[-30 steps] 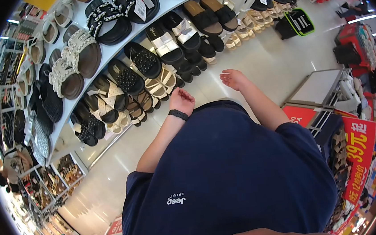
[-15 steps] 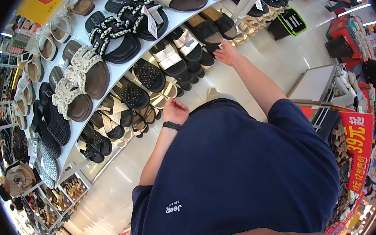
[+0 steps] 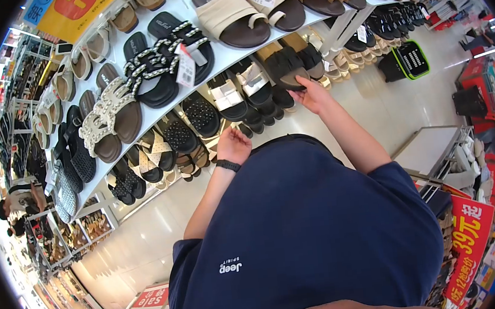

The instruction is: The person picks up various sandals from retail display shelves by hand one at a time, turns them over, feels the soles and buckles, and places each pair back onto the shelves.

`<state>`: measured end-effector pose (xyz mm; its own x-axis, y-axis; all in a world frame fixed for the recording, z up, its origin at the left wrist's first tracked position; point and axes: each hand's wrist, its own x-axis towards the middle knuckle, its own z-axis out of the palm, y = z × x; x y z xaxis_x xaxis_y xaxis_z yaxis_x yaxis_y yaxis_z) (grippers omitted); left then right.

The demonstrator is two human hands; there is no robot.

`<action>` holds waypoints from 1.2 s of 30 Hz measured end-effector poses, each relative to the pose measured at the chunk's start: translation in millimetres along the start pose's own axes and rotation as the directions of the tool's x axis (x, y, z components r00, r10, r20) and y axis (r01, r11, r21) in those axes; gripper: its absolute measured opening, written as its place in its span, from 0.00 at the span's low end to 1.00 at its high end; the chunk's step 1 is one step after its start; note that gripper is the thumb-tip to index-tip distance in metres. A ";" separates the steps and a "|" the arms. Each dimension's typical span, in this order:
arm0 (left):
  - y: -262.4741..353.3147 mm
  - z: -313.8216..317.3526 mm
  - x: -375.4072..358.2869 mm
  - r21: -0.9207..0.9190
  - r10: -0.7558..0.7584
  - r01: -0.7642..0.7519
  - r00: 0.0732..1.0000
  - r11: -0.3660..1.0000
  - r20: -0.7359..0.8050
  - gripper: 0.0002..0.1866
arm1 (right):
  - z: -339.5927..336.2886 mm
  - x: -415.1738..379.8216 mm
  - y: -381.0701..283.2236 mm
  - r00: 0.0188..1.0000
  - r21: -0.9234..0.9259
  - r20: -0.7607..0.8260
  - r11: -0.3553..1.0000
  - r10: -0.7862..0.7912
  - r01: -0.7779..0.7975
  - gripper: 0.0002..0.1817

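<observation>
My right hand (image 3: 313, 94) pinches the toe end of a slide sandal (image 3: 283, 68) with a dark strap and brown footbed, on the lower shelf. The sandal's toe sticks out past the shelf front, tilted toward me. Its dark-strapped mate (image 3: 308, 59) sits just behind it. Near my waist my left hand (image 3: 234, 145) hangs open with loosely curled fingers and nothing visible in it; a dark watch (image 3: 228, 165) is on that wrist. Closest to this hand on the lower shelf are white bow slides (image 3: 228, 100) and a black studded slide (image 3: 201, 114).
The white upper shelf (image 3: 186, 92) carries beige toe-loop sandals (image 3: 235, 23), braided black sandals (image 3: 156, 83) and white studded ones (image 3: 120, 115). A black basket with a green rim (image 3: 413, 60) stands on the floor (image 3: 366, 94). At right are a rack (image 3: 429, 150) and a red price sign (image 3: 470, 241).
My right hand has moved up to the dark-strapped slide and closed on its toe, and the sandal now juts forward. The left hand stays near my waist. The view has shifted slightly.
</observation>
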<state>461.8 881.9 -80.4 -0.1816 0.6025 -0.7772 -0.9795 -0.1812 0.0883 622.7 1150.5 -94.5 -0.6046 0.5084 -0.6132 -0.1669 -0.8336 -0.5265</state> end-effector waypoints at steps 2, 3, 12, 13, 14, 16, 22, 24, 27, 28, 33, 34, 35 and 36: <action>-14.4 25.7 1.9 0.036 0.040 -0.041 0.999 0.999 0.029 0.08 | -9.0 -34.1 -9.4 0.999 -0.088 0.027 0.995 -0.040 0.042 0.17; -20.4 34.6 5.8 0.067 0.070 -0.073 0.996 0.995 0.048 0.07 | -13.6 -51.7 -15.7 0.998 -0.150 0.034 0.987 -0.046 0.051 0.22; -46.3 117.2 -32.1 0.359 0.216 -0.394 0.869 0.846 0.445 0.23 | -34.3 -154.5 -105.4 0.958 -0.587 0.282 0.781 -0.049 0.213 0.27; -44.2 116.9 -36.3 0.420 0.160 -0.373 0.873 0.827 0.461 0.24 | -37.7 -152.5 -102.1 0.953 -0.534 0.289 0.811 -0.088 0.237 0.26; -44.2 121.2 -41.4 0.478 0.101 -0.355 0.873 0.804 0.478 0.26 | -34.6 -153.0 -101.9 0.951 -0.471 0.274 0.843 -0.141 0.261 0.26; -56.5 135.8 -62.7 0.649 0.087 -0.402 0.884 0.646 0.460 0.27 | -20.2 -155.3 -104.6 0.941 -0.346 0.236 0.884 -0.242 0.314 0.25; -84.8 113.8 -75.7 0.630 0.153 -0.388 0.906 0.673 0.395 0.30 | -5.4 -138.2 -96.5 0.928 -0.186 0.181 0.915 -0.325 0.357 0.19; -90.3 102.1 -80.6 0.595 0.192 -0.412 0.897 0.690 0.398 0.31 | -3.6 -135.3 -94.7 0.934 -0.185 0.264 0.937 -0.242 0.295 0.19; -91.1 88.3 -89.2 0.546 0.243 -0.449 0.880 0.707 0.409 0.33 | -1.2 -131.1 -92.1 0.964 -0.132 0.263 0.989 -0.024 0.060 0.21; -91.0 87.9 -94.1 0.525 0.261 -0.468 0.868 0.710 0.422 0.33 | 3.9 -130.1 -93.2 0.962 -0.110 0.273 0.994 0.022 0.008 0.21; -89.0 90.1 -111.5 0.469 0.314 -0.536 0.824 0.702 0.473 0.32 | 13.9 -120.2 -98.6 0.845 -0.107 0.534 0.992 -0.002 0.070 0.22; -89.4 90.0 -108.5 0.466 0.329 -0.538 0.826 0.703 0.458 0.32 | 17.8 -118.9 -98.2 0.862 -0.127 0.507 0.988 -0.016 0.093 0.22; -89.8 90.9 -106.9 0.463 0.343 -0.540 0.827 0.702 0.445 0.32 | 22.3 -117.3 -97.9 0.877 -0.145 0.479 0.983 -0.033 0.116 0.22; -91.7 91.3 -108.4 0.458 0.349 -0.546 0.824 0.702 0.448 0.32 | 25.6 -116.5 -97.1 0.892 -0.161 0.448 0.977 -0.054 0.140 0.22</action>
<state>563.3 904.2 52.6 -0.5301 0.7809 -0.3304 -0.6281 -0.0999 0.7717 689.5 1166.7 43.2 -0.8796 0.4018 -0.2546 -0.1227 -0.7087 -0.6948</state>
